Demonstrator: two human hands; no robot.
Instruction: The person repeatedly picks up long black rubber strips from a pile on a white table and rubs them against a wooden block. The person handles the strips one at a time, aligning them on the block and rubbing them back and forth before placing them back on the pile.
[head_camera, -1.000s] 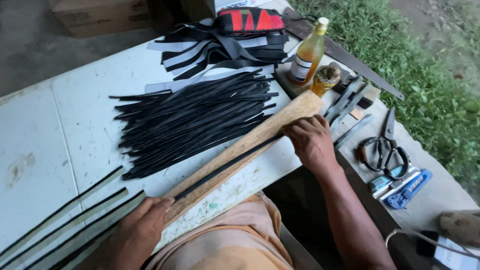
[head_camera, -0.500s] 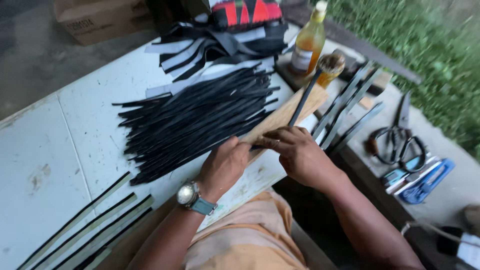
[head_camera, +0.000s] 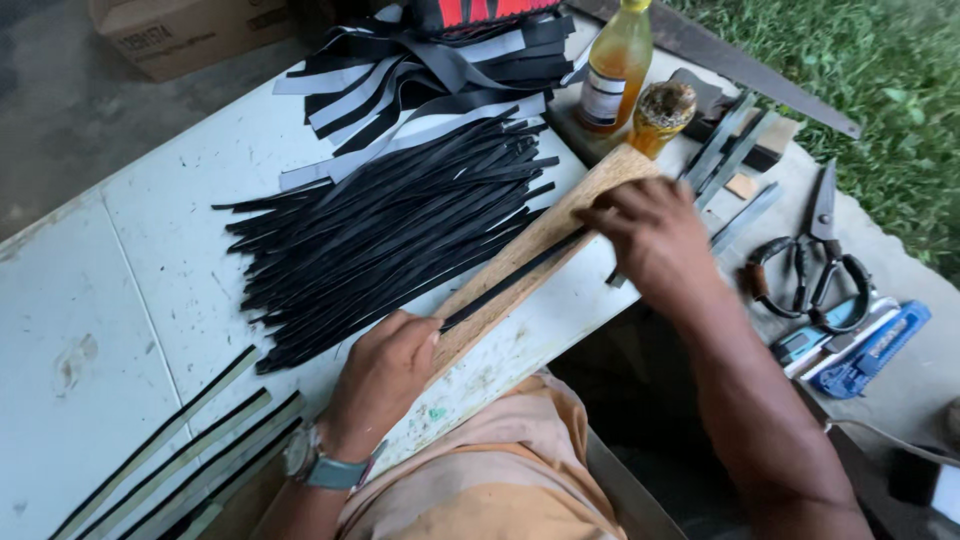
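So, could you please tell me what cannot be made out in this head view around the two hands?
- Far end of the black strip on the wooden board: hidden under the right hand.
- Near end: covered by the left hand.
- Red and black item: cut off by the top edge.
- Bottle top: cut off by the top edge.
- Board's near end: hidden behind the left hand.

Bare forearms, silver wristwatch (head_camera: 300, 452) with grey-blue strap on left wrist, peach-orange garment (head_camera: 500, 480) over the lap

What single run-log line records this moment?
left hand: pins strip end | right hand: presses far end | strip: flat along wooden board | beside: strip pile
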